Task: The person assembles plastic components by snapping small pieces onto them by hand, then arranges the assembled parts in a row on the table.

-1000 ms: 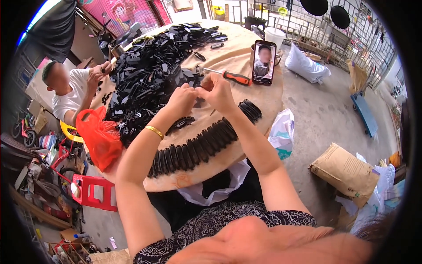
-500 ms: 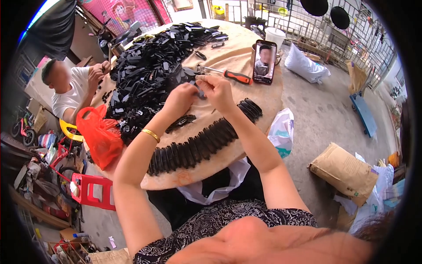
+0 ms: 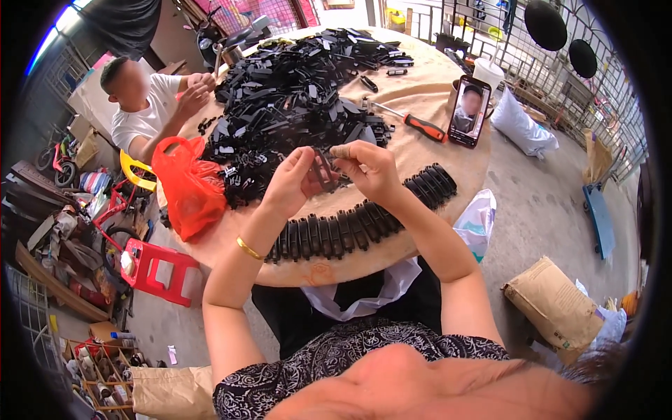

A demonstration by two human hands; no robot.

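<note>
My left hand (image 3: pixel 294 180) is closed round a slim black plastic part (image 3: pixel 324 172), held up above the cloth-covered table. At the upper end of this part, the thumb and fingers of my right hand (image 3: pixel 373 170) are pinched together. Whether a smaller piece sits between those fingertips is too small to tell. Just beyond my hands spreads a big pile of loose black plastic parts (image 3: pixel 280 98). Nearer to me, a curved row of similar black parts (image 3: pixel 329 236) stands side by side along the table's near edge, partly covered by my right forearm.
A screwdriver (image 3: pixel 425 127) and an upright phone (image 3: pixel 467 112) are at the right of the table (image 3: pixel 413 94). A red plastic bag (image 3: pixel 183 185) stands at the left edge. A co-worker (image 3: pixel 143 105) sits at the far left with both hands raised beside the pile.
My hands have come back from the pile's edge toward me, and the black part now shows between them. The whole view has swung left, so the table appears farther right.
</note>
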